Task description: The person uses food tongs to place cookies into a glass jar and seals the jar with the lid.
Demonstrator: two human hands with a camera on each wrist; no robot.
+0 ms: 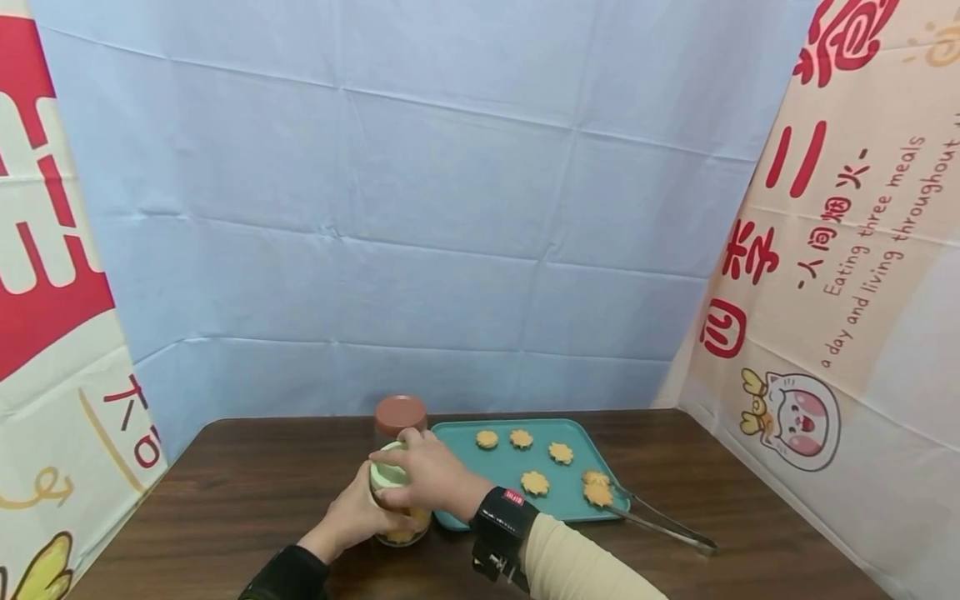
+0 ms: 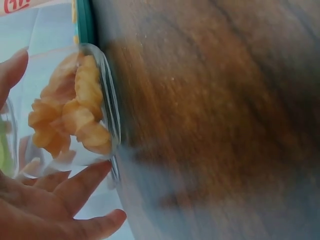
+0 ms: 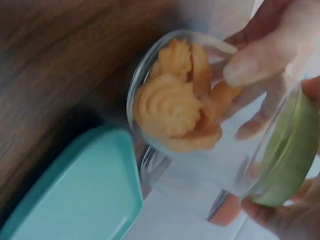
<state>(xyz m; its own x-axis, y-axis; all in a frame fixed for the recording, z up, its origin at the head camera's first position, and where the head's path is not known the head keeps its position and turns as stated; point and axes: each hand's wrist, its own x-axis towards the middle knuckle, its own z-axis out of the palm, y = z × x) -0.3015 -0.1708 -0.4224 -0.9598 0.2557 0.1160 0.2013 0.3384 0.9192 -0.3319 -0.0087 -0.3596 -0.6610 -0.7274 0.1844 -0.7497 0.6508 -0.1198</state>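
A clear jar [image 3: 220, 167] stands on the table with several ridged yellow cookies [image 3: 167, 107] in its lower part. My left hand [image 1: 356, 512] grips the jar's side, the thumb against the wall in the right wrist view. Over the jar's mouth is a pale green lid [image 3: 287, 150]. From above, my right hand [image 1: 435, 471] holds this lid by its edge, fingers and thumb on opposite sides. In the left wrist view the cookies [image 2: 70, 105] show through the wall, above the spread left fingers.
Right behind the jar stands another clear jar with a red-brown lid [image 1: 401, 414]. A teal tray [image 1: 483, 479] to the right bears several flower-shaped cookies [image 1: 535, 482]. Metal tongs [image 1: 671, 529] lean over its right edge, tips at two cookies. Cloth hangs behind the dark wooden table [image 1: 247, 492].
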